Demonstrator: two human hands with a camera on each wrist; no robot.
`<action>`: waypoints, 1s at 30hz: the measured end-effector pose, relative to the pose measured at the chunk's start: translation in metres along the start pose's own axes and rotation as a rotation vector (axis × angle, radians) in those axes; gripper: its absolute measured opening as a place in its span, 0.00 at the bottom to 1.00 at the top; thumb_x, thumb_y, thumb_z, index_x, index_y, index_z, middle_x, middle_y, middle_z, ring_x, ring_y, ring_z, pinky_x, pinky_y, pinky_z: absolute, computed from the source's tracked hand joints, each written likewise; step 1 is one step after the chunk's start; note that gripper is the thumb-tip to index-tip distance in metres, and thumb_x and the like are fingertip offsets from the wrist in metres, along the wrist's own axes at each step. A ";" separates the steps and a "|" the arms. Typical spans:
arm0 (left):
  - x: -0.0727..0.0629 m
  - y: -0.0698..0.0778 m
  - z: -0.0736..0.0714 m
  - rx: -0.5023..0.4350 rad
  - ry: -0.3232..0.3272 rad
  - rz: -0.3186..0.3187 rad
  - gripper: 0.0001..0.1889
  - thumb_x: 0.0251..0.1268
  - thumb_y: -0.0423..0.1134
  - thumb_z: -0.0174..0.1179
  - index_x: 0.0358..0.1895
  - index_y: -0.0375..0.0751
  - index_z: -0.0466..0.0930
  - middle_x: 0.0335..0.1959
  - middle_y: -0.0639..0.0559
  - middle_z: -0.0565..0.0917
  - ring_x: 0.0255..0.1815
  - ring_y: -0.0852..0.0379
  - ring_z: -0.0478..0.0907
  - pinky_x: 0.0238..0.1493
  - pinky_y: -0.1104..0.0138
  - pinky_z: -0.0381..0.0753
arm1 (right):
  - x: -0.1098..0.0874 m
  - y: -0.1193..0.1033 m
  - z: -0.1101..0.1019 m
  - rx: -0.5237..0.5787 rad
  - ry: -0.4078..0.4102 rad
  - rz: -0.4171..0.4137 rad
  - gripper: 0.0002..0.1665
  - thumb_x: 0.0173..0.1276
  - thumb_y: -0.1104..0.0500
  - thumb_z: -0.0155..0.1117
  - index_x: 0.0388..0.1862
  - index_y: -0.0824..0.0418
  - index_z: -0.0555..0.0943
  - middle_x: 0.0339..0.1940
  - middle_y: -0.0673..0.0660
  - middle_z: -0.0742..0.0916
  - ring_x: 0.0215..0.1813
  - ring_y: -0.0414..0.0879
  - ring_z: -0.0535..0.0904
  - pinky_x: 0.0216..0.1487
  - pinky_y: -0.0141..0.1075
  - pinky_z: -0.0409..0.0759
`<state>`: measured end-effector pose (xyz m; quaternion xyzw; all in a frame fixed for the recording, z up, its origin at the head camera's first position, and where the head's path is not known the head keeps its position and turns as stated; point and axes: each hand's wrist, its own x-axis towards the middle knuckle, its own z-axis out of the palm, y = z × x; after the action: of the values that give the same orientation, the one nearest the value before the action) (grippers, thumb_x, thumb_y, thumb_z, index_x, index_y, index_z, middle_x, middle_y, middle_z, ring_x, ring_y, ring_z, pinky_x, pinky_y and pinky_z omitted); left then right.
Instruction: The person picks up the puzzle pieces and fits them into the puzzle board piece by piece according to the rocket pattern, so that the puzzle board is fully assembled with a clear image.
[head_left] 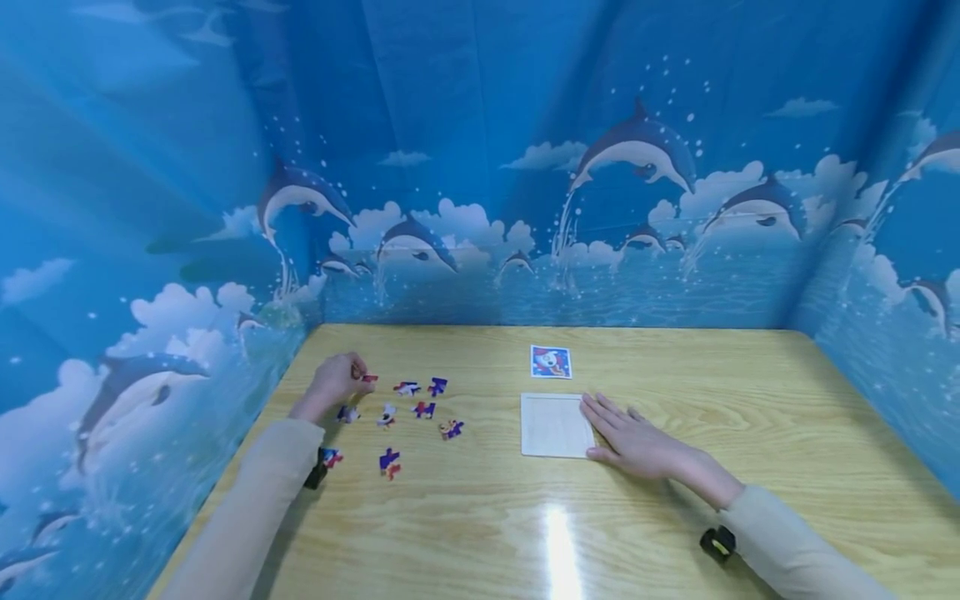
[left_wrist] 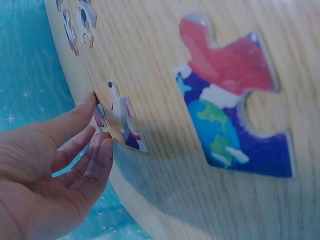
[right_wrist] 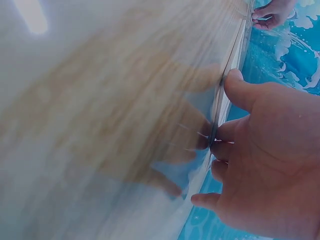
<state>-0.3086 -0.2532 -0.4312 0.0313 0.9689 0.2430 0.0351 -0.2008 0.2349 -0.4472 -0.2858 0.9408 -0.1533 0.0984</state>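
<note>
At the table's far left, my left hand (head_left: 339, 382) pinches a jigsaw puzzle piece (head_left: 370, 378) with some red on it. In the left wrist view, thumb and fingertips of the left hand (left_wrist: 65, 155) meet at that piece, mostly hidden and seen nearly edge-on. Close by lies another puzzle piece (left_wrist: 120, 112); a red and blue one with a globe (left_wrist: 216, 131) is nearer the camera. My right hand (head_left: 637, 442) rests with extended fingers on the right edge of a pale, square puzzle tray (head_left: 555, 427). Low over the tabletop, the right wrist view shows the right hand (right_wrist: 270, 155) there.
Several loose puzzle pieces (head_left: 423, 409) are spread over the table's left part. A small picture card (head_left: 551, 362) lies just behind the tray. Dolphin-printed blue curtains (head_left: 465, 167) enclose the wooden table (head_left: 480, 533) at the back and sides.
</note>
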 end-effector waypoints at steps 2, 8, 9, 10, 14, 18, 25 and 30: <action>0.000 -0.002 0.000 0.001 0.005 0.009 0.14 0.65 0.35 0.69 0.47 0.29 0.80 0.42 0.37 0.82 0.44 0.43 0.79 0.46 0.52 0.81 | 0.001 0.000 0.000 0.000 -0.007 0.000 0.44 0.80 0.45 0.53 0.80 0.71 0.52 0.82 0.70 0.54 0.81 0.69 0.47 0.73 0.72 0.47; 0.000 -0.006 -0.002 0.004 0.015 0.054 0.07 0.66 0.29 0.65 0.45 0.30 0.84 0.41 0.37 0.85 0.45 0.41 0.81 0.49 0.50 0.82 | 0.002 0.001 -0.001 -0.005 -0.014 -0.001 0.44 0.80 0.45 0.53 0.80 0.71 0.53 0.81 0.70 0.55 0.81 0.70 0.47 0.73 0.73 0.47; 0.000 -0.006 -0.002 0.006 0.015 0.061 0.07 0.66 0.28 0.65 0.44 0.30 0.84 0.41 0.37 0.85 0.44 0.41 0.81 0.49 0.50 0.82 | 0.002 0.000 -0.001 -0.005 -0.014 -0.004 0.44 0.80 0.45 0.53 0.80 0.71 0.53 0.81 0.71 0.55 0.81 0.70 0.47 0.73 0.73 0.48; 0.001 -0.006 -0.002 0.013 0.014 0.067 0.07 0.65 0.28 0.66 0.44 0.30 0.85 0.40 0.37 0.85 0.44 0.41 0.82 0.49 0.50 0.82 | 0.002 -0.001 -0.002 -0.003 -0.014 -0.004 0.44 0.80 0.45 0.53 0.80 0.71 0.53 0.81 0.71 0.55 0.81 0.70 0.47 0.73 0.73 0.48; 0.002 -0.006 -0.004 0.021 -0.008 0.064 0.09 0.65 0.29 0.67 0.46 0.30 0.84 0.42 0.37 0.85 0.46 0.40 0.81 0.51 0.49 0.82 | 0.002 -0.002 -0.003 -0.004 -0.025 0.001 0.44 0.80 0.45 0.53 0.80 0.71 0.53 0.82 0.70 0.55 0.81 0.69 0.47 0.73 0.73 0.48; 0.003 -0.006 -0.005 0.012 -0.047 0.047 0.10 0.64 0.28 0.67 0.48 0.32 0.84 0.45 0.37 0.84 0.49 0.41 0.80 0.52 0.50 0.82 | 0.003 -0.001 -0.003 -0.005 -0.036 0.012 0.44 0.80 0.44 0.53 0.80 0.70 0.52 0.82 0.70 0.54 0.81 0.69 0.46 0.73 0.72 0.47; 0.003 -0.009 -0.011 -0.007 -0.047 0.098 0.09 0.60 0.29 0.71 0.41 0.31 0.83 0.37 0.40 0.84 0.40 0.45 0.81 0.44 0.54 0.83 | 0.002 -0.001 -0.004 -0.006 -0.039 0.000 0.44 0.80 0.44 0.53 0.80 0.70 0.52 0.82 0.70 0.54 0.81 0.69 0.47 0.73 0.73 0.48; 0.006 -0.015 -0.015 -0.079 -0.034 0.058 0.04 0.65 0.31 0.68 0.39 0.35 0.83 0.35 0.43 0.84 0.37 0.49 0.80 0.39 0.60 0.81 | 0.002 -0.002 -0.004 0.004 -0.020 -0.023 0.44 0.80 0.46 0.54 0.80 0.72 0.53 0.81 0.73 0.55 0.80 0.71 0.48 0.71 0.75 0.48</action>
<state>-0.3159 -0.2724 -0.4256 0.0619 0.9566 0.2812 0.0457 -0.2024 0.2338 -0.4429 -0.2979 0.9361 -0.1534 0.1068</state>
